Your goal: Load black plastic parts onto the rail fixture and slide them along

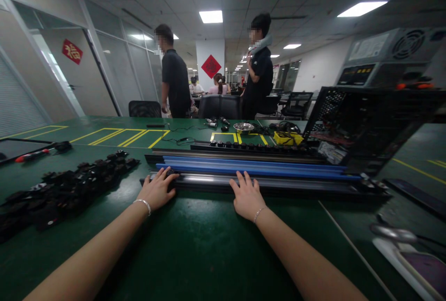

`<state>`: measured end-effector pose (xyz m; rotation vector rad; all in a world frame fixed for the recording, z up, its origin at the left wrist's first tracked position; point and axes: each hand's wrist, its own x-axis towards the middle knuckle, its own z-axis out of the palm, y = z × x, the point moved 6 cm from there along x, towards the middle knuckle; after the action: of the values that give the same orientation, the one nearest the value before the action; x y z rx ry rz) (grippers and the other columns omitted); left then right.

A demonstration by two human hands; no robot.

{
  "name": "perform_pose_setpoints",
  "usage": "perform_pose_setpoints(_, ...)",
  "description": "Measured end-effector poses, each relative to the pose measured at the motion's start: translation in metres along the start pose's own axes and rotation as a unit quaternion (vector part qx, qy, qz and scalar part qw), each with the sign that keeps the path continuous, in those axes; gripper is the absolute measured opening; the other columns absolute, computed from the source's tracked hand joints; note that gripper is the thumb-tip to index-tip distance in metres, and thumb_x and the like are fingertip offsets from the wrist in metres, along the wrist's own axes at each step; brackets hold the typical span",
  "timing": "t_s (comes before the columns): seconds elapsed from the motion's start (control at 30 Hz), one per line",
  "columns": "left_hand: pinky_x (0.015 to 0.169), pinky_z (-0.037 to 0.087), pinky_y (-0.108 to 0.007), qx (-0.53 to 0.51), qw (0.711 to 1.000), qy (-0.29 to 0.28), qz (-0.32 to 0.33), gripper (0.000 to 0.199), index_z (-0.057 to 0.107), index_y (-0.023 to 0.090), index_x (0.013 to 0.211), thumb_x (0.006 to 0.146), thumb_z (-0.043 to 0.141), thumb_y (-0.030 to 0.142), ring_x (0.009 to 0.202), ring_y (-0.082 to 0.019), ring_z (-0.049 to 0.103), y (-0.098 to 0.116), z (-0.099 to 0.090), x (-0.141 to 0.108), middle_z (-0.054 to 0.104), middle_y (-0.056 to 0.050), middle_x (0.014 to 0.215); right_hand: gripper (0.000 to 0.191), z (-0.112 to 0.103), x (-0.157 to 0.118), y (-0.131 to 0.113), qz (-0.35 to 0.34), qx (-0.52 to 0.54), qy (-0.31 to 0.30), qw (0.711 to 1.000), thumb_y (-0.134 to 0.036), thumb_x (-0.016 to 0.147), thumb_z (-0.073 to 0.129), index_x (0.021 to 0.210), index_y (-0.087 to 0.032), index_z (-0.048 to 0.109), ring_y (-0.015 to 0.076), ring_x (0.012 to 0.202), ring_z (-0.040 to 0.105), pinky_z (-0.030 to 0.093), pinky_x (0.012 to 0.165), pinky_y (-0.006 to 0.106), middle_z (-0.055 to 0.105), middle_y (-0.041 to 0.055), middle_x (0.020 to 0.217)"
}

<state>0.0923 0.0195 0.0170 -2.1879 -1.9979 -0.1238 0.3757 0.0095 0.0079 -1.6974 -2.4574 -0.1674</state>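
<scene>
Both of my hands rest along the near edge of a long dark rail (278,184) that lies crosswise on the green table. My left hand (156,190) is near its left end, fingers spread, with a small black piece by the fingertips. My right hand (247,196) lies near the rail's middle, palm down, with fingers apart. Just behind the dark rail runs a long blue rail (254,167). Farther back is another dark strip (237,154). Neither hand is wrapped round anything.
A heap of small black parts (69,185) lies at left, with a red-handled tool (33,154) beyond it. At right stands an open computer case (365,129). A metal bowl (244,127) and yellow box (288,138) sit farther back. Two people stand beyond the table.
</scene>
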Motion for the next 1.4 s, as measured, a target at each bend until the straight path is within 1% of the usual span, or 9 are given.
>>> perform_pose_setpoints(0.3, 0.098, 0.023, -0.06, 0.004, 1.0, -0.004, -0.018, 0.05, 0.042, 0.034, 0.126, 0.077, 0.042, 0.039, 0.133, -0.029, 0.02, -0.016, 0.005, 0.002, 0.026, -0.005, 0.146, 0.058, 0.001, 0.001, 0.001, -0.005, 0.001, 0.014, 1.0, -0.024, 0.071, 0.044, 0.129, -0.023, 0.038, 0.037, 0.131, 0.012, 0.015, 0.097, 0.056, 0.021, 0.0153, 0.145)
perform_pose_setpoints(0.53, 0.099, 0.023, -0.06, 0.003, 0.999, -0.015, -0.04, 0.051, 0.041, 0.034, 0.127, 0.077, 0.041, 0.041, 0.134, -0.028, 0.019, -0.03, 0.004, 0.0, 0.025, -0.004, 0.146, 0.06, 0.002, 0.001, 0.001, 0.0, 0.001, -0.002, 1.0, -0.026, 0.072, 0.044, 0.131, -0.024, 0.036, 0.0361, 0.132, 0.009, 0.014, 0.098, 0.055, 0.018, 0.0139, 0.146)
perform_pose_setpoints(0.67, 0.099, 0.022, -0.061, -0.007, 0.998, -0.024, -0.054, 0.051, 0.04, 0.034, 0.128, 0.077, 0.041, 0.041, 0.134, -0.028, 0.018, -0.041, 0.007, 0.0, 0.022, -0.003, 0.147, 0.059, 0.002, 0.001, 0.001, 0.003, -0.001, -0.006, 1.0, -0.027, 0.073, 0.044, 0.131, -0.024, 0.036, 0.0355, 0.132, 0.008, 0.013, 0.098, 0.055, 0.017, 0.0133, 0.146)
perform_pose_setpoints(0.83, 0.1, 0.025, -0.055, -0.008, 0.998, -0.017, -0.066, 0.052, 0.04, 0.035, 0.127, 0.076, 0.043, 0.042, 0.134, -0.029, 0.019, -0.05, 0.012, 0.001, 0.021, -0.002, 0.147, 0.059, 0.002, 0.001, 0.0, 0.001, -0.001, -0.002, 1.0, -0.027, 0.073, 0.044, 0.131, -0.024, 0.036, 0.0362, 0.132, 0.008, 0.013, 0.098, 0.055, 0.018, 0.0142, 0.146)
perform_pose_setpoints(0.93, 0.1, 0.027, -0.052, -0.005, 0.997, -0.016, -0.073, 0.052, 0.041, 0.034, 0.128, 0.076, 0.044, 0.042, 0.132, -0.032, 0.021, -0.05, 0.01, 0.0, 0.022, -0.001, 0.147, 0.059, 0.001, 0.001, 0.0, -0.001, 0.0, 0.003, 1.0, -0.026, 0.072, 0.044, 0.13, -0.023, 0.038, 0.0369, 0.131, 0.01, 0.014, 0.097, 0.056, 0.019, 0.0151, 0.145)
perform_pose_setpoints(1.1, 0.098, 0.031, -0.05, -0.001, 0.996, -0.03, -0.083, 0.053, 0.042, 0.033, 0.127, 0.075, 0.044, 0.042, 0.13, -0.035, 0.024, -0.053, 0.005, -0.003, 0.023, -0.001, 0.147, 0.058, 0.001, 0.001, 0.0, -0.005, -0.002, 0.013, 1.0, -0.026, 0.072, 0.044, 0.13, -0.023, 0.038, 0.037, 0.131, 0.011, 0.015, 0.097, 0.056, 0.02, 0.0152, 0.145)
perform_pose_setpoints(1.23, 0.099, 0.031, -0.046, -0.006, 0.996, -0.027, -0.083, 0.054, 0.043, 0.031, 0.127, 0.074, 0.045, 0.042, 0.129, -0.033, 0.028, -0.059, 0.004, -0.002, 0.025, -0.003, 0.146, 0.058, 0.001, 0.001, 0.001, -0.004, -0.003, 0.003, 1.0, -0.026, 0.073, 0.044, 0.13, -0.023, 0.037, 0.0368, 0.131, 0.01, 0.014, 0.097, 0.056, 0.019, 0.0146, 0.146)
perform_pose_setpoints(1.3, 0.1, 0.031, -0.043, -0.013, 0.997, -0.026, -0.076, 0.054, 0.042, 0.031, 0.127, 0.074, 0.044, 0.042, 0.127, -0.03, 0.033, -0.063, 0.006, -0.002, 0.025, -0.004, 0.146, 0.059, 0.001, 0.001, 0.001, -0.002, -0.003, -0.003, 1.0, -0.026, 0.073, 0.044, 0.131, -0.024, 0.037, 0.0362, 0.132, 0.009, 0.014, 0.097, 0.055, 0.018, 0.014, 0.146)
perform_pose_setpoints(1.4, 0.098, 0.035, -0.04, -0.033, 0.996, -0.036, -0.078, 0.054, 0.04, 0.031, 0.127, 0.074, 0.043, 0.043, 0.121, -0.027, 0.042, -0.069, 0.007, -0.001, 0.022, -0.004, 0.146, 0.059, 0.001, 0.001, 0.0, 0.001, -0.004, -0.01, 1.0, -0.027, 0.073, 0.044, 0.131, -0.024, 0.036, 0.0355, 0.132, 0.008, 0.013, 0.098, 0.055, 0.017, 0.0135, 0.146)
